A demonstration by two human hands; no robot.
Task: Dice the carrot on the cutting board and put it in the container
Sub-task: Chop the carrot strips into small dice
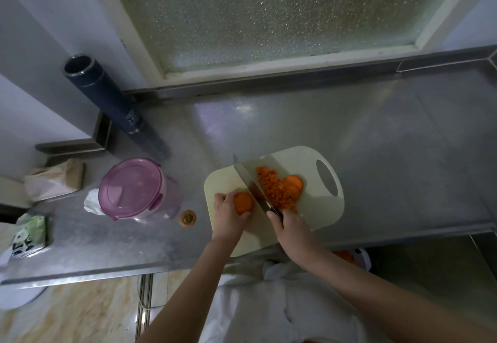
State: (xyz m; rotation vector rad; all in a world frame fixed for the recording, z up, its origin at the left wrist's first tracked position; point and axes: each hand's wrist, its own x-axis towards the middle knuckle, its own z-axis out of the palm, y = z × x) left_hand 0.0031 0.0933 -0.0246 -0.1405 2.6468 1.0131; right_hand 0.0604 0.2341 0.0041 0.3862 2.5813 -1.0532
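Nearest, two bare forearms over a white cloth garment, reaching up to the work. Holds down with the left hand (228, 213) a rounded orange carrot piece (243, 203), fingers curled over its top, thumb at the near side. Grips with the right hand (293, 231) the black handle of the knife (250, 181), fingers closed around it, one fingertip forward at the heel of the blade. Wide flat steel blade, slanting away to the upper left, edge down just right of the held piece.

Right of the blade, a loose heap of small orange dice (277, 190); touching it at the far right, a smooth rounded chunk (294, 184). All of this on the cream plastic board (304, 159), with rounded corners and an oval grip hole, flat on the dull, scratched steel counter (376, 154).

Left of the board, well apart, the round clear container (134, 189) with a translucent purple lid on it, clips at the rim; inside not possible to tell. Between container and board, a small round carrot end (187, 218). Further back, a tall dark matte cylinder (113, 105), and pebbled frosted glass (269, 6) in a pale frame.
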